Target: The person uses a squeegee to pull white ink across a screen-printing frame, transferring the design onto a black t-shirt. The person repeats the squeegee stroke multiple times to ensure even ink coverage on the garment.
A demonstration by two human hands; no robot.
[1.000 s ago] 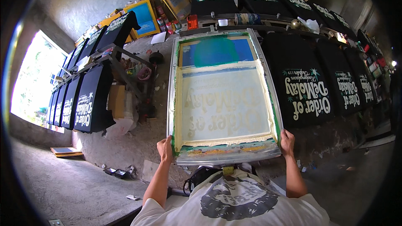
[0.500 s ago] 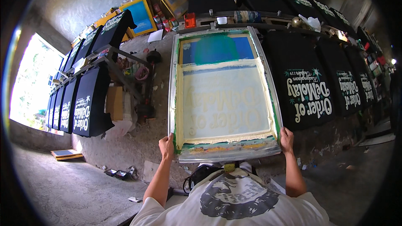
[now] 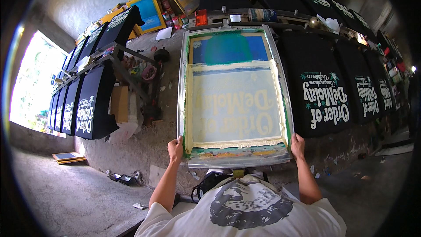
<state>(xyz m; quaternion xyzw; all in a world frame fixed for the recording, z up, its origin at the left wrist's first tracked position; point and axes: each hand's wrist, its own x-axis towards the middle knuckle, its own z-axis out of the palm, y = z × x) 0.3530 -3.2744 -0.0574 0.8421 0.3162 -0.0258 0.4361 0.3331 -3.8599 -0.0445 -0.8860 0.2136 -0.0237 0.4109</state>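
Nearest is the person's white T-shirt with a dark print (image 3: 250, 206). In front of it, the left hand (image 3: 175, 148) and right hand (image 3: 297, 145) have their fingers curled round opposite side edges of a rectangular, metal-framed printing screen with pale mesh (image 3: 237, 105), near its closest end. Black fabric shirts with white lettering (image 3: 324, 61) crowd its right edge. To the left, a strip of grey concrete separates it from an angled grey metal stand (image 3: 131, 71) and a brown cardboard piece (image 3: 119, 104); farther left and nearer, a small black open case (image 3: 120, 178) lies on the grey floor (image 3: 79, 193). The screen's far edge reaches a long grey metal rail (image 3: 298, 27); contact there I cannot tell. Beyond stand a red plastic container (image 3: 201, 17) and a yellow-framed blue screen (image 3: 147, 13)
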